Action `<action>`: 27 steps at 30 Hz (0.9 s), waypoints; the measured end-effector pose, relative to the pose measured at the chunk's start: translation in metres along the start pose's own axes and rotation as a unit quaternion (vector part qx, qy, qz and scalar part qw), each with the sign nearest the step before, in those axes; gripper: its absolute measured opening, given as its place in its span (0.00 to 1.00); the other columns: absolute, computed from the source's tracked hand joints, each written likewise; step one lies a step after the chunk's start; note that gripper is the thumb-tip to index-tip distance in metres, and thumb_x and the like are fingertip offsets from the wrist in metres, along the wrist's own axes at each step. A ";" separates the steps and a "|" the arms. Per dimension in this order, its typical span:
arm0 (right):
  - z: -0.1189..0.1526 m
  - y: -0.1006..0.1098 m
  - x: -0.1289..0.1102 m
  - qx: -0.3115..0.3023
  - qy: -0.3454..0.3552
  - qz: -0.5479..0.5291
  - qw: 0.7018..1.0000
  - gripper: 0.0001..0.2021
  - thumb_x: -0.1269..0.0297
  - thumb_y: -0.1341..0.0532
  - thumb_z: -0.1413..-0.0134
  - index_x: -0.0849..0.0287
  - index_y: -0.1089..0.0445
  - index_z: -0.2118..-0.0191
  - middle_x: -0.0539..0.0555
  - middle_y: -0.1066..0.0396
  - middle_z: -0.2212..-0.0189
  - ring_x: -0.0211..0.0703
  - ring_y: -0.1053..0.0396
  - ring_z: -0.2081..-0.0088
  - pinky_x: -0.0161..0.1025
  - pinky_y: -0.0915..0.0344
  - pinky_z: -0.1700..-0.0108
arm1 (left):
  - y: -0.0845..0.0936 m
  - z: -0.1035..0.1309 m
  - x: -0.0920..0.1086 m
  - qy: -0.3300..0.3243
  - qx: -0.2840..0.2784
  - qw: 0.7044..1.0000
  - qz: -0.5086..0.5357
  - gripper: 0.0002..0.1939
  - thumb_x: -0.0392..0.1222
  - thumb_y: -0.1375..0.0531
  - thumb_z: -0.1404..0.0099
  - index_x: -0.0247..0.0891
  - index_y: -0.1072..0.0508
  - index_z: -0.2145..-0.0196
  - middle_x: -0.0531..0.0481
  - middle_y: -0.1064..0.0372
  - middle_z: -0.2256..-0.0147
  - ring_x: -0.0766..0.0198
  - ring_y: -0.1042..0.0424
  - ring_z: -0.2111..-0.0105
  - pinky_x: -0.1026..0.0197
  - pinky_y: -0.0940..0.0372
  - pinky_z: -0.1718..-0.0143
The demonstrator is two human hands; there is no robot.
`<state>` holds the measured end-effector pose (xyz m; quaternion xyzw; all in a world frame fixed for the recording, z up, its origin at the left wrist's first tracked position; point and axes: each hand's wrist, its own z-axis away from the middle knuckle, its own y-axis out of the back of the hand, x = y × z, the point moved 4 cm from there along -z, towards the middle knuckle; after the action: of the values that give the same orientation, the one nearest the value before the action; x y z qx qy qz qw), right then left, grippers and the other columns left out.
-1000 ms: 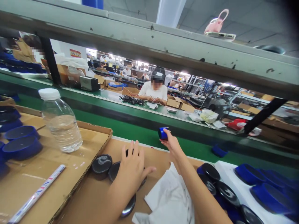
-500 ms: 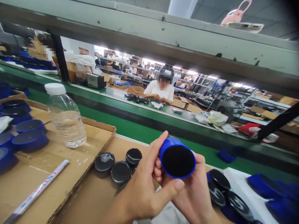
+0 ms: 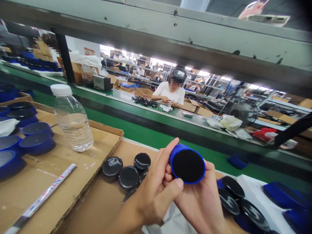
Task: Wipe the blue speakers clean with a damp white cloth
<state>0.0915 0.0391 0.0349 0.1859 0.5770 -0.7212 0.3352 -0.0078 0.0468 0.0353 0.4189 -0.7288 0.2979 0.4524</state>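
A round blue case with a flat black face (image 3: 188, 166) is held up between my two hands, its black face tilted toward me. My left hand (image 3: 156, 188) wraps its left side, with the thumb at the lower rim. From below and the right, my right hand (image 3: 201, 198) cups the same case, and its far fingers are hidden behind it. Glossy black round caps (image 3: 128, 177) lie on the cardboard left of my hands. To the right sit blue cases with shiny black tops (image 3: 252, 213).
A cardboard tray (image 3: 97, 130) on the left bears a water bottle (image 3: 75, 126), a paint marker (image 3: 46, 198) and several blue cases (image 3: 37, 143). White foam (image 3: 253, 185) holds more on the right. Behind runs a green conveyor belt (image 3: 141, 126); a co-worker (image 3: 170, 92) sits beyond. A beam (image 3: 146, 26) crosses above.
My left thumb has shifted slightly up and left along the case's lower rim. Both hands still hold the case, and the whole view has shifted a little.
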 end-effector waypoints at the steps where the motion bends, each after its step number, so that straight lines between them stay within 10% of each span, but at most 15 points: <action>1: 0.000 0.000 0.000 0.012 0.007 0.004 1.000 0.17 0.45 0.33 0.65 0.53 0.22 0.72 0.53 0.23 0.70 0.50 0.27 0.66 0.49 0.27 0.59 | 0.000 0.000 0.000 -0.002 0.002 1.000 0.003 0.34 0.38 0.44 0.34 0.59 0.49 0.35 0.56 0.40 0.41 0.58 0.40 0.40 0.56 0.47 0.37; 8: -0.028 0.012 -0.018 0.051 0.121 0.185 0.974 0.20 0.42 0.37 0.55 0.55 0.26 0.66 0.50 0.24 0.67 0.43 0.27 0.65 0.40 0.28 0.63 | 0.011 -0.013 -0.007 0.038 0.051 0.934 -0.351 0.28 0.48 0.65 0.25 0.40 0.59 0.31 0.42 0.46 0.36 0.55 0.45 0.37 0.51 0.44 0.38; 13: -0.098 0.056 -0.060 0.203 0.243 0.437 0.842 0.19 0.61 0.38 0.40 0.59 0.36 0.45 0.57 0.33 0.48 0.49 0.31 0.50 0.53 0.33 0.49 | 0.022 -0.017 -0.027 0.093 0.013 0.859 -0.503 0.33 0.52 0.45 0.33 0.25 0.40 0.38 0.23 0.53 0.35 0.35 0.60 0.33 0.31 0.62 0.37; 18: -0.136 0.092 -0.077 0.275 0.222 0.576 0.737 0.19 0.62 0.38 0.39 0.59 0.36 0.44 0.58 0.35 0.45 0.52 0.33 0.47 0.56 0.34 0.47 | 0.022 -0.007 -0.027 0.129 -0.118 0.809 -0.562 0.50 0.63 0.29 0.63 0.20 0.29 0.51 0.13 0.56 0.36 0.26 0.61 0.34 0.27 0.64 0.37; 23: -0.114 0.076 -0.067 0.243 0.243 0.642 0.685 0.20 0.61 0.37 0.40 0.57 0.35 0.44 0.58 0.40 0.40 0.56 0.40 0.40 0.61 0.42 0.41 | 0.020 -0.004 -0.024 0.169 -0.152 0.784 -0.577 0.41 0.42 0.25 0.63 0.19 0.28 0.52 0.13 0.59 0.36 0.28 0.61 0.33 0.28 0.67 0.37; 27: -0.057 0.053 -0.057 0.132 0.294 0.663 0.676 0.16 0.56 0.40 0.39 0.57 0.31 0.49 0.59 0.40 0.40 0.56 0.50 0.34 0.60 0.47 0.38 | 0.016 -0.010 -0.019 0.165 -0.113 0.825 -0.528 0.30 0.30 0.28 0.60 0.23 0.27 0.56 0.16 0.49 0.37 0.32 0.55 0.34 0.32 0.66 0.36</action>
<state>0.1624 0.1032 0.0197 0.7642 0.2703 -0.2870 0.5104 -0.0137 0.0688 0.0211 0.6299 -0.3395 -0.0063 0.6985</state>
